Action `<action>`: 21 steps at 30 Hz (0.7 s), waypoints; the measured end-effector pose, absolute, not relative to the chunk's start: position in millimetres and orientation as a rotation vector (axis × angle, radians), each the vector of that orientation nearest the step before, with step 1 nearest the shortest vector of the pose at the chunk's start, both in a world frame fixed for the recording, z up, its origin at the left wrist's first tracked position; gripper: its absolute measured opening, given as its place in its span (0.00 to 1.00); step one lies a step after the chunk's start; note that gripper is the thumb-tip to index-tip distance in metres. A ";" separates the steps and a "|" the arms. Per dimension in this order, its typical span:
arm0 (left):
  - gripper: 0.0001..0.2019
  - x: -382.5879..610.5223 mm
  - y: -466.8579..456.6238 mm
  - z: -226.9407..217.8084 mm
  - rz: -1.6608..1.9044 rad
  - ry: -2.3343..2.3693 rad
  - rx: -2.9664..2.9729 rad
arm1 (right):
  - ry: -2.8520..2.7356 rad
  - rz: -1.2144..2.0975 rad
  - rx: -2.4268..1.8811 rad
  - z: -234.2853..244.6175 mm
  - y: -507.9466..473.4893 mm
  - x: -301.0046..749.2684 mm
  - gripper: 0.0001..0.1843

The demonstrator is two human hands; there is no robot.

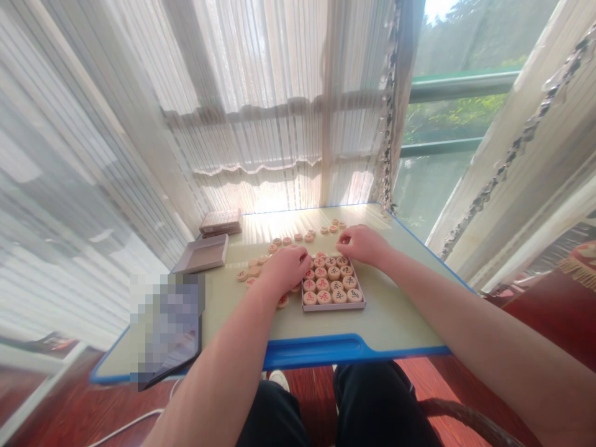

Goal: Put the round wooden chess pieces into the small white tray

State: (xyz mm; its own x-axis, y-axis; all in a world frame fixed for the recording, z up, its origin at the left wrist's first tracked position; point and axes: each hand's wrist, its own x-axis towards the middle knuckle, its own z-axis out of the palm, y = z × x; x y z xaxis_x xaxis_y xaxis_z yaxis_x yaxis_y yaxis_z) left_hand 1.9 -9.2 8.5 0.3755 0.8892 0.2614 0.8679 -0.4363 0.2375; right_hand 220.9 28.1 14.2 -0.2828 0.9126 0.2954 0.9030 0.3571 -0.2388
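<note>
A shallow box (333, 307) sits on the table, packed with rows of round Chinese chess pieces (322, 284), red characters on the left and dark ones on the right. My left hand (287, 267) is at the box's left edge, fingers curled and closed, partly covering the pieces there; what they hold, if anything, is hidden. By the far right corner, my right hand (362, 242) is closed in a pinch, and its contents cannot be made out. Loose chess pieces (251, 272) lie left of the box and partly under my left hand. More pieces (308, 237) are scattered beyond it.
An open box lid (203, 253) lies at the left, with a closed flat box (221, 221) behind it. A tablet-like device (179, 335), partly pixelated, rests at the table's left front. The table (395, 323) has a blue rim, and curtains (261, 136) hang behind it.
</note>
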 end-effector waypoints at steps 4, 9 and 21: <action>0.14 1.9 -8.7 7.9 0.560 1.629 2.574 | -2.238 0.149 -1.440 27.5 13.8 214.1 0.11; 0.14 1.0 -7.0 5.7 0.576 1.624 2.591 | -2.407 0.319 -1.205 38.0 -8.2 205.2 0.11; 0.14 1.5 -7.5 5.9 0.567 1.625 2.587 | -2.689 0.338 -1.089 50.7 -35.1 203.1 0.10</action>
